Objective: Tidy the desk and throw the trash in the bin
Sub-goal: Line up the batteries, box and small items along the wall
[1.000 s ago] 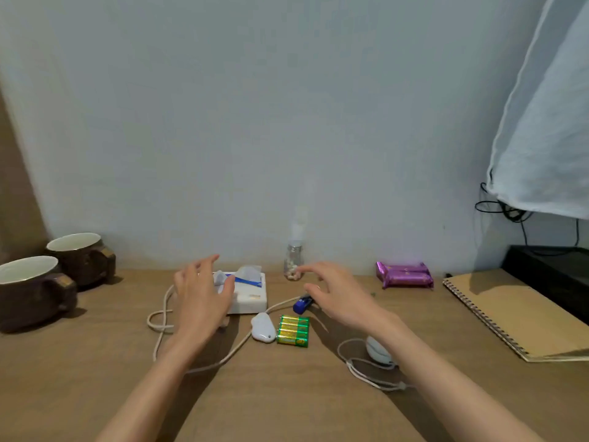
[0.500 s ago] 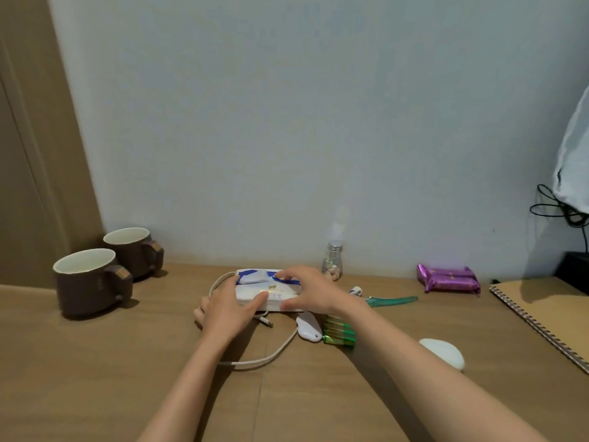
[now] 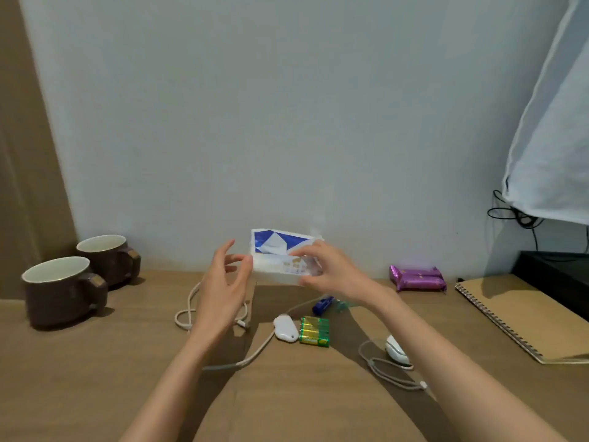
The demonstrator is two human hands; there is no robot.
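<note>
Head view: our right hand (image 3: 331, 272) pinches a tissue pack (image 3: 280, 253) held above the desk (image 3: 95, 378), near the wall (image 3: 287, 122); our left hand (image 3: 220, 288) hovers open beside it. We should steady both ends and clear the cable (image 3: 258, 348) below.

A pale grey-blue wall (image 3: 287, 106) rises before me, behind my wooden desk (image 3: 95, 378); a brown panel (image 3: 22, 154) borders it on my left; white fabric (image 3: 554, 138) hangs upper right, black cables (image 3: 516, 215) looped beneath, above a black unit (image 3: 554, 272); the light is soft and even.
</note>
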